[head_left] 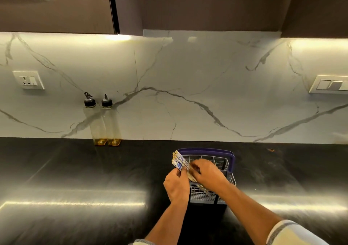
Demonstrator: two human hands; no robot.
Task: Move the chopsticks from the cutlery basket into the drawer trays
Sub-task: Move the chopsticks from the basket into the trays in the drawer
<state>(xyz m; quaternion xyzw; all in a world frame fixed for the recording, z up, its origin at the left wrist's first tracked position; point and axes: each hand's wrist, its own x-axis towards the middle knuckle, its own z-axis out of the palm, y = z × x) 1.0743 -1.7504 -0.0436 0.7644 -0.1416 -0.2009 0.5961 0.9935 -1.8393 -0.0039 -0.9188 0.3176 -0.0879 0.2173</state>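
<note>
A grey cutlery basket (205, 195) with a purple handle (232, 160) stands on the black countertop. Several chopsticks (179, 160) with blue-and-white patterned tops lean out of its left side, fanned toward the upper left. My left hand (177, 186) grips the bundle from the left, fingers closed around the shafts. My right hand (208, 175) reaches over the basket and pinches the same chopsticks from the right. The lower ends of the chopsticks are hidden inside the basket and behind my hands. No drawer or trays are in view.
Two clear oil bottles (105, 124) with black spouts stand against the marble backsplash at the left. A wall socket (29, 80) sits far left and a switch plate (329, 84) far right. The glossy black countertop (75, 188) runs the full width.
</note>
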